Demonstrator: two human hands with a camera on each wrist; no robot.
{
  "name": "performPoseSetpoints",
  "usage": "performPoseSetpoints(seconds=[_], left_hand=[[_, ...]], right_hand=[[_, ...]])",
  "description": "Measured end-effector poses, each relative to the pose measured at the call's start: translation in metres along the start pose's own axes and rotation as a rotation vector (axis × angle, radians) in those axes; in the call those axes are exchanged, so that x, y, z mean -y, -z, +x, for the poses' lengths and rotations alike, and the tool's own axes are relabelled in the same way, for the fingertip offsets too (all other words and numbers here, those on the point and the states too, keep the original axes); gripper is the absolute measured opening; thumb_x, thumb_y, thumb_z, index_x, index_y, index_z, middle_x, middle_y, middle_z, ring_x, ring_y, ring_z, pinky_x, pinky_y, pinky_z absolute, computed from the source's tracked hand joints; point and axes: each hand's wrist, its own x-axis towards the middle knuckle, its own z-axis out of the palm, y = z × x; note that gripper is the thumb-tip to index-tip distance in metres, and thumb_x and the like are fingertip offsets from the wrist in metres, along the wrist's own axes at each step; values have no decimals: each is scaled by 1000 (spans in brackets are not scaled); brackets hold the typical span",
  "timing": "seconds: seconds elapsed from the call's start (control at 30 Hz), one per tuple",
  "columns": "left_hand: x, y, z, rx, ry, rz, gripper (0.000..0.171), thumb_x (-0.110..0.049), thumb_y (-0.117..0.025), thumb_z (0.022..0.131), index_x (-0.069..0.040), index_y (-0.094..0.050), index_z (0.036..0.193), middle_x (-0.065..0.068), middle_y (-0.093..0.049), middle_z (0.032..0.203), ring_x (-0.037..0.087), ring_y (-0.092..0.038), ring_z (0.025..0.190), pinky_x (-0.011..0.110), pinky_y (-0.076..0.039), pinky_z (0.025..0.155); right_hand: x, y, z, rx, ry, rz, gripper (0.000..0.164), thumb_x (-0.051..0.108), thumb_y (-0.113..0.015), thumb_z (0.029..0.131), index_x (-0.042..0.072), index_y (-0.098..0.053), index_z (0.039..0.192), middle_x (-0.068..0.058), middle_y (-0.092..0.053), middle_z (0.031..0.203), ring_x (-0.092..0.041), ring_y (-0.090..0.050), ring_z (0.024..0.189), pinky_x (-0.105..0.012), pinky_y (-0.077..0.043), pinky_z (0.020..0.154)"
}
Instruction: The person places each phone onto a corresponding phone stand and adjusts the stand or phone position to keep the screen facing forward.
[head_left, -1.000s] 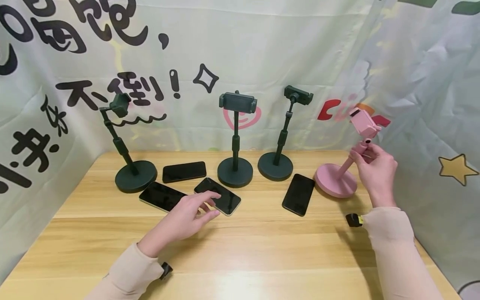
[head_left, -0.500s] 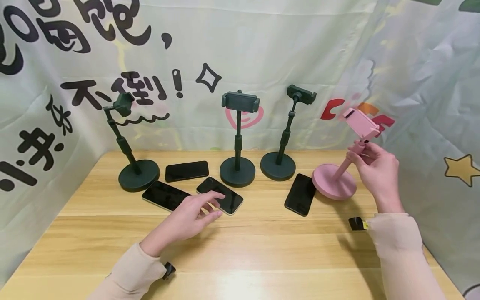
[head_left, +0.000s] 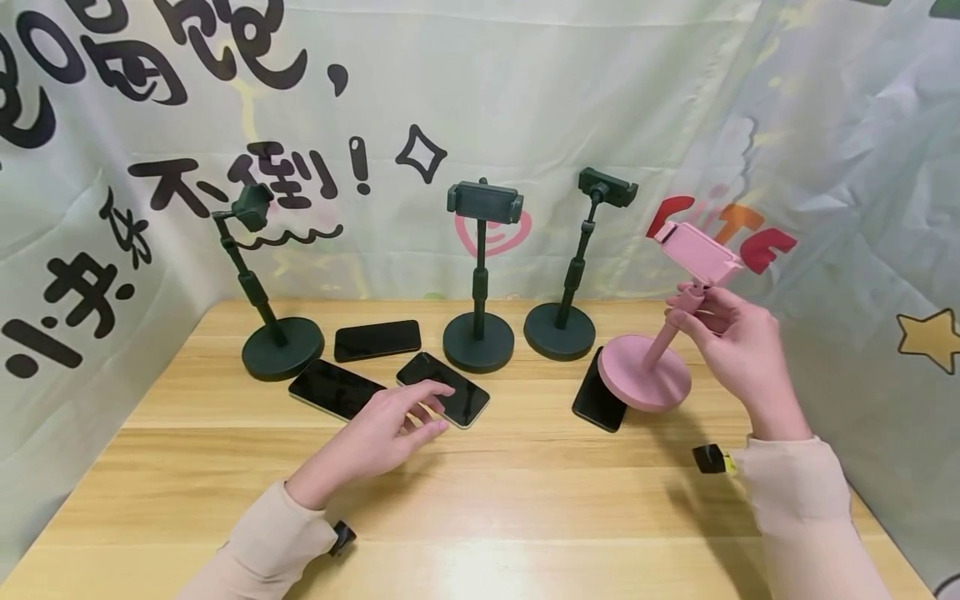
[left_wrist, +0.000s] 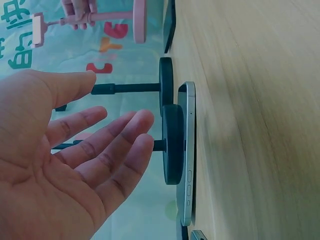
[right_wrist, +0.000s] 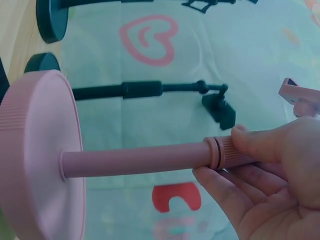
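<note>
- Pink phone stand: tilted, base raised off the tabletop in the left wrist view; has shifted leftward since half a second ago.
- Base now hides part of the rightmost black phone from the head camera; earlier it only met that phone's edge.
- Right hand: thumb and fingers pinching the ribbed collar on the stem.
- Left hand: fingers loosely spread above the silver-edged phone, unchanged.
- Dark stands: unmoved behind.
</note>
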Motion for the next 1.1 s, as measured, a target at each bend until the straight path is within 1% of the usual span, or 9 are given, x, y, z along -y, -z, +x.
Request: performPoseSetpoints(seconds=[0.07, 0.17, 0.23, 0.3, 0.47, 0.67, 0.9, 1.03, 1.1], left_hand=[[0, 0, 1, 5, 7, -2, 38, -22, -71, 106, -15, -64, 143, 3, -76, 117, 12, -76, 98, 21, -62, 81], [0, -1, 2, 12, 4, -2, 39, -22, -71, 106, -14, -63, 143, 3, -76, 118, 12, -76, 99, 22, -62, 82], [0, -2, 3, 24, 5, -8, 40, -22, -70, 107, -12, -63, 144, 5, -76, 119, 12, -76, 100, 22, -62, 83], [-1, -2, 4, 38, 5, -19, 40, -21, -70, 107, -11, -62, 145, 7, -76, 120, 13, -76, 101, 23, -62, 84], [-2, -4, 7, 68, 0, -38, 40, -20, -69, 107, -12, -62, 145, 9, -75, 122, 14, -76, 103, 24, -62, 85], [-6, -7, 11, 70, 5, -41, 40, -21, -70, 107, -16, -62, 145, 8, -75, 124, 12, -74, 104, 24, -62, 86], [-7, -11, 11, 55, -12, -33, 38, -21, -70, 106, -15, -63, 144, 10, -75, 122, 13, -76, 103, 23, -62, 84], [-8, -11, 11, 68, -2, -31, 40, -22, -70, 107, -12, -63, 145, 9, -76, 123, 13, -76, 104, 23, -62, 86], [-9, -12, 11, 78, 6, -33, 41, -22, -69, 107, -11, -62, 146, 9, -75, 124, 13, -76, 104, 23, -63, 87]], right_hand=[[4, -2, -2, 16, 7, -4, 43, 20, -79, 100, 3, -68, 139, 33, -74, 104, 25, -66, 90, 0, -51, 82], [7, -6, -4, 37, 45, -13, 42, 16, -79, 100, 1, -69, 137, 7, -83, 113, 25, -66, 91, 0, -51, 82], [9, -9, -5, 50, 74, -13, 39, 12, -79, 99, 0, -70, 136, -8, -82, 118, 25, -66, 91, 0, -51, 82], [10, -12, -6, 65, 102, -6, 39, 9, -79, 99, 0, -70, 135, -17, -81, 120, 24, -66, 92, 0, -51, 83], [14, -20, -9, 108, 132, 10, 37, 8, -79, 98, 3, -71, 134, -20, -80, 119, 23, -67, 93, -1, -52, 83], [22, -28, -14, 182, 188, 66, 35, 3, -77, 98, -1, -70, 132, -25, -79, 118, 19, -70, 94, -4, -55, 83], [31, -36, -20, 246, 216, 106, 35, 2, -76, 98, 0, -70, 133, -21, -80, 116, 14, -72, 97, -7, -57, 84], [37, -42, -25, 280, 218, 105, 32, 3, -76, 99, 2, -72, 131, -18, -81, 116, 11, -73, 96, -8, -57, 84], [39, -45, -26, 298, 226, 114, 30, 3, -76, 99, 2, -73, 128, -17, -81, 115, 6, -76, 97, -9, -58, 86]])
